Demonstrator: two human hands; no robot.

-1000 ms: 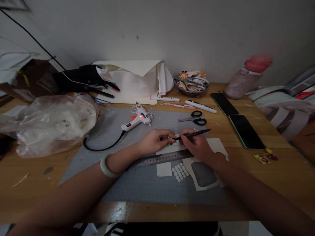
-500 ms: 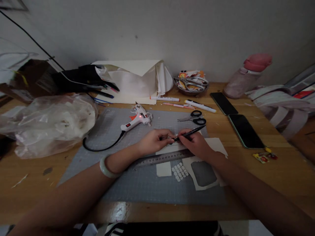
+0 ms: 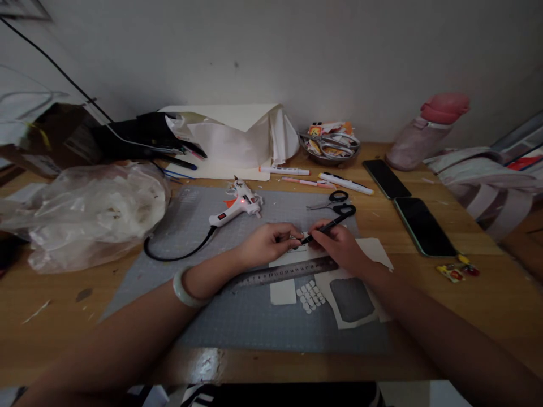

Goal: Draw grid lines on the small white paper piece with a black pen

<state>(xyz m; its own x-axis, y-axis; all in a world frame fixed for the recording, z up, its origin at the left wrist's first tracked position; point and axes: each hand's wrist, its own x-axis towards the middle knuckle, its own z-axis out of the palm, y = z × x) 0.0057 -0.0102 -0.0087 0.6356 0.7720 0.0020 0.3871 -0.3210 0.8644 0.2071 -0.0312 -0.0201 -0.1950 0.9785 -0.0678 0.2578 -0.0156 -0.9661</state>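
My right hand (image 3: 337,243) is closed around a black pen (image 3: 327,227), its tip pointing down and left toward my left hand. The fingers of my left hand (image 3: 271,244) are pinched together close to the pen tip; a small pale piece seems to be between them, too small to name. Beneath both hands lies a white paper sheet (image 3: 288,258) with some dark marks. A steel ruler (image 3: 284,272) crosses the sheet's lower edge. Closer to me are several small white paper discs (image 3: 311,297), a white paper square (image 3: 283,292) and a paper with a cut-out window (image 3: 341,321).
A white glue gun (image 3: 231,213), its red light on, rests on the grey cutting mat (image 3: 203,328). Black-handled scissors (image 3: 343,209) lie beyond my right hand. Two phones (image 3: 424,226), a pink-lidded bottle (image 3: 424,133), markers (image 3: 345,182), a filled bowl (image 3: 328,154) and a plastic bag (image 3: 97,215) surround the mat.
The pen has tilted slightly and its rear end has dropped lower, with my right hand shifting a little. My left hand stays in nearly the same place.
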